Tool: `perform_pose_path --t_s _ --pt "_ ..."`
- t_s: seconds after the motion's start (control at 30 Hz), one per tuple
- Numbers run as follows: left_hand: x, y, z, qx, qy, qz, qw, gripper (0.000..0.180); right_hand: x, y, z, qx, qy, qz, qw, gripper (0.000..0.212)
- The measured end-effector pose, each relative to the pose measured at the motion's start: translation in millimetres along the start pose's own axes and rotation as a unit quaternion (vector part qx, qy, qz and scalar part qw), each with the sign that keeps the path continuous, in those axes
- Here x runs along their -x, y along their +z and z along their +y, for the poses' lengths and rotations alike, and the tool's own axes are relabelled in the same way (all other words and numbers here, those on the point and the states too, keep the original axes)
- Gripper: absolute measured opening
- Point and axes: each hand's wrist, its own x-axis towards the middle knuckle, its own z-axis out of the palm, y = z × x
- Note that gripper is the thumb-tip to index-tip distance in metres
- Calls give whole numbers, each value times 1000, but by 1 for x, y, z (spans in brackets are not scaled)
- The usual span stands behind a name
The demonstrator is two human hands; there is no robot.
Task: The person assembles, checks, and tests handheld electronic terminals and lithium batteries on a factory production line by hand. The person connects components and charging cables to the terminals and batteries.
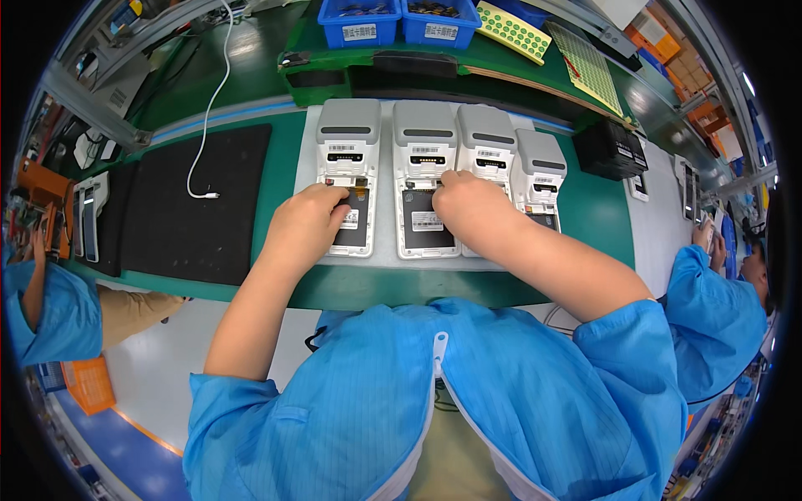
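Several white-and-grey handheld payment terminals lie in a row with their backs up and their rear bays uncovered. Over the leftmost terminal [349, 125] is my left hand [302, 225], fingers curled and closed at the slots above its black battery; anything in them is too small or hidden to name. My right hand [472, 207] reaches to the second terminal [424, 125], fingertips pinched at the upper right of its bay, just above the black battery [424, 219]. What they pinch is hidden. The third terminal [486, 129] is partly under that hand, and the rightmost terminal [542, 154] sits beyond it.
A black mat [196, 204] and white cable [205, 150] are at left. Blue bins [359, 32] of small parts stand on the shelf [451, 63] beside a yellow card sheet [511, 32]. Black boxes [610, 150] stand at right. Co-workers in blue sit on both sides.
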Motion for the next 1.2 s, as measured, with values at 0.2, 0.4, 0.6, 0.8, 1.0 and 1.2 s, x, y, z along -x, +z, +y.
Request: perform_pose_path --t_s 0.2,0.4,0.6,0.8,1.0,1.2 --pt "-3 -2 -2 -6 19 1 1000 18 -18 -1 13 29 -44 -67 996 10" --pt "-9 6 4 -43 68 11 997 14 -10 15 24 -38 -17 185 982 9" --pt "-19 13 7 -169 137 42 975 10 -3 8 25 -133 20 179 975 15" --pt "-28 15 -5 -154 180 40 971 9 1 15 28 -118 -22 186 975 18" --pt "-24 18 -7 -84 160 85 980 8 -4 26 28 -39 -40 145 988 10" --pt "-22 14 -8 -144 190 51 970 8 -4 26 21 -29 -85 161 983 8"
